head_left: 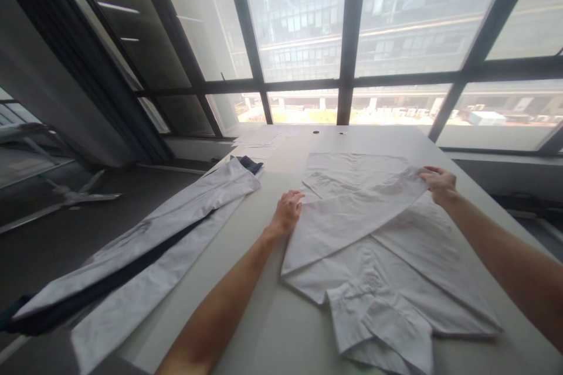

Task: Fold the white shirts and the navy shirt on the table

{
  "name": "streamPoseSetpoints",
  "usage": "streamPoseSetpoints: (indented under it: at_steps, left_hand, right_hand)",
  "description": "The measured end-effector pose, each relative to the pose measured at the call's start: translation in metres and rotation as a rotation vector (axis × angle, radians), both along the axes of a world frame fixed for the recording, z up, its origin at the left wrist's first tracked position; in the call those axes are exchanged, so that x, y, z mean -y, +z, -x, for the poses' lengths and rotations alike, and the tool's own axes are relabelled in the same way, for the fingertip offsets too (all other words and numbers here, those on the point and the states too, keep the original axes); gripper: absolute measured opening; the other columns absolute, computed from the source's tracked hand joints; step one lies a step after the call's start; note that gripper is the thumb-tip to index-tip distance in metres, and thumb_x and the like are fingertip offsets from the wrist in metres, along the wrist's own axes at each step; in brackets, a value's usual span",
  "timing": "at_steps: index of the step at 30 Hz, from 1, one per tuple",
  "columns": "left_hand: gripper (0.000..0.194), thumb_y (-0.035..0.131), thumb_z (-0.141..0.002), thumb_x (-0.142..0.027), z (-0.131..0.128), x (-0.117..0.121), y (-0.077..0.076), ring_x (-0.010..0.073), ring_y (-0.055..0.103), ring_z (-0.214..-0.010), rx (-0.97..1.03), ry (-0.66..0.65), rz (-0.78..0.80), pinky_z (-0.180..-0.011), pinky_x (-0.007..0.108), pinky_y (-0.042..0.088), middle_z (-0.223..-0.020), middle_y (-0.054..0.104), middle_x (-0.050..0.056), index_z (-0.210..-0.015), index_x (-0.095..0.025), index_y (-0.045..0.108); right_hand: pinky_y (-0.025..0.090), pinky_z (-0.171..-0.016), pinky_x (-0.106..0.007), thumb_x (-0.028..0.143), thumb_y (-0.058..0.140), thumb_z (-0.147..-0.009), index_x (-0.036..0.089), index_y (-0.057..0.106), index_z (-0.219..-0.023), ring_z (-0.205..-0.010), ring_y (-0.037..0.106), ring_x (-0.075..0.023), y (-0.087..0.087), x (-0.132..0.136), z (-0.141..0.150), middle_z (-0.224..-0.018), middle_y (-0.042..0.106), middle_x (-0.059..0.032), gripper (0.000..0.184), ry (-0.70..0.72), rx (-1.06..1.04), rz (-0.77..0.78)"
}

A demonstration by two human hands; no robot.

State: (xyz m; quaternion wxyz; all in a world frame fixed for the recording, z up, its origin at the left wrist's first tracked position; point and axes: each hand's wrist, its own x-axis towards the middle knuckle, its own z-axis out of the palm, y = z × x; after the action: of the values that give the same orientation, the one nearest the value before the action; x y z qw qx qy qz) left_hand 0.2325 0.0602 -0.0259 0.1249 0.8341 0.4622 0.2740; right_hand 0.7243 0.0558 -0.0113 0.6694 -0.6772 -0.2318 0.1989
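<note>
A white shirt (373,234) lies flat on the pale table (272,328), partly folded, with one sleeve laid diagonally across its body. My left hand (288,211) rests on the shirt's left edge, fingers bent and pressing the fabric down. My right hand (437,183) pinches the upper right corner of the folded sleeve, fingers closed on the cloth. The collar and cuffs lie bunched at the near end.
Another white garment (167,246) with a dark blue one (109,284) inside it hangs over the table's left edge. Sheets of paper (259,140) lie at the far end near two small holes. Large windows stand beyond; dark floor lies to the left.
</note>
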Motion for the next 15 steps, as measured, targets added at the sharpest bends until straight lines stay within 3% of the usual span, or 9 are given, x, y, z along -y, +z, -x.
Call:
streamPoseSetpoints:
  at_steps: [5,11,15]
  left_hand:
    - [0.044,0.044,-0.102,-0.03,-0.01,0.038,0.001,0.0258,0.034,-0.148,-0.261,-0.238,-0.059,-0.122,0.049,0.025,-0.155,0.047,0.008,-0.145,-0.022,0.051]
    - [0.053,0.038,-0.105,-0.045,-0.01,0.06,-0.008,0.0315,0.02,-0.153,-0.401,-0.189,0.038,-0.122,0.058,0.017,-0.164,0.03,0.01,-0.153,-0.024,0.041]
    - [0.058,0.04,-0.103,-0.052,-0.009,0.06,-0.008,0.0352,0.01,-0.155,-0.398,-0.099,0.057,-0.121,0.061,0.015,-0.167,0.021,0.011,-0.155,-0.028,0.039]
  right_hand:
    - [0.051,-0.052,-0.02,0.01,0.077,-0.058,0.015,0.07,-0.096,-0.063,0.062,-0.0148,0.024,-0.012,0.011,-0.07,0.066,-0.0011,0.038,0.048,0.058,-0.104]
    - [0.051,-0.055,-0.021,0.012,0.076,-0.063,0.015,0.073,-0.104,-0.064,0.061,-0.0138,0.048,-0.022,0.019,-0.071,0.065,-0.0002,0.041,0.023,0.118,-0.17]
    - [0.052,-0.056,-0.022,0.012,0.076,-0.064,0.015,0.072,-0.105,-0.065,0.061,-0.0141,0.046,-0.021,0.016,-0.072,0.065,0.0,0.041,-0.003,0.116,-0.171]
